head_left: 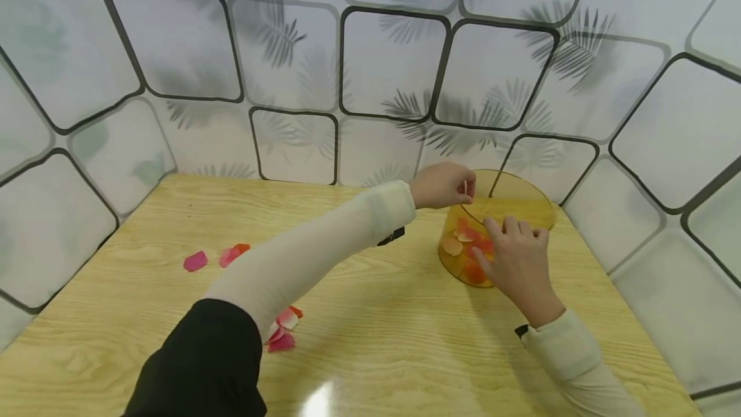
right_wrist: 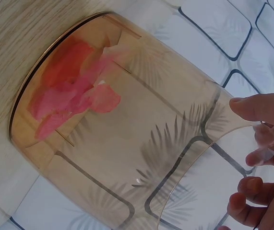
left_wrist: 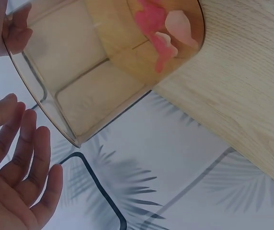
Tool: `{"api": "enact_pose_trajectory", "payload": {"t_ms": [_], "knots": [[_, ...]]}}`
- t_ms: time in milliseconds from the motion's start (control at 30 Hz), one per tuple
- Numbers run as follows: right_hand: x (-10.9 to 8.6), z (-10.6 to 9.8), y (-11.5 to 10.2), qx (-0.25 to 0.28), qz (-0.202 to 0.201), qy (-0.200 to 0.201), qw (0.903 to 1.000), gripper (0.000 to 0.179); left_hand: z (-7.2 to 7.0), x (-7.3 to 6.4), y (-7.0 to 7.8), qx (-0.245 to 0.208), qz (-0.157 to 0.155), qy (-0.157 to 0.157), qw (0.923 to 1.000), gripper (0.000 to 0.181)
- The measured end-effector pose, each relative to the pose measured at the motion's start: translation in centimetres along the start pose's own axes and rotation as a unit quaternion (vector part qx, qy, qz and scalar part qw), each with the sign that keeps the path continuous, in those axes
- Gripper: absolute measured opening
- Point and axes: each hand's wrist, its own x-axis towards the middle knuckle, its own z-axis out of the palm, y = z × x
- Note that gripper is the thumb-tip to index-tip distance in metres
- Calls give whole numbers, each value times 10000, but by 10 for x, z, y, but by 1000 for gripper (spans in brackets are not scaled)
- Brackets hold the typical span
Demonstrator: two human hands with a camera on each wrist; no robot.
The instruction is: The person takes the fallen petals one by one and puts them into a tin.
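A clear amber plastic bucket stands at the table's right, with red, pink and pale flower petals at its bottom. My right hand grips the bucket's near rim; in the right wrist view its thumb lies outside the wall and the fingers reach over the rim. At the rim's left side is my left hand. In the left wrist view the left hand has loosely bent fingers and its thumb close to the fingertips, with nothing visible between them.
Loose petals lie on the wooden table at the left, and another small pile shows beside the left forearm, partly covered by it. Patterned panels rise behind the table and along its sides.
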Motion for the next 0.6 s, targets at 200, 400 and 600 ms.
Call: {"api": "enact_pose_trajectory", "payload": {"t_ms": [200,400,600], "knots": [[0,1,-1,-9,-48,84,10000,52,-4,-19,-11,-99,48,87,9999,13],[0,2,0,-28,-69,141,9999,50,-9,-62,-31,-267,57,99,9996,14],[-1,3,1,-20,-47,101,9999,49,-13,-126,-68,-176,-243,151,9994,11]]}}
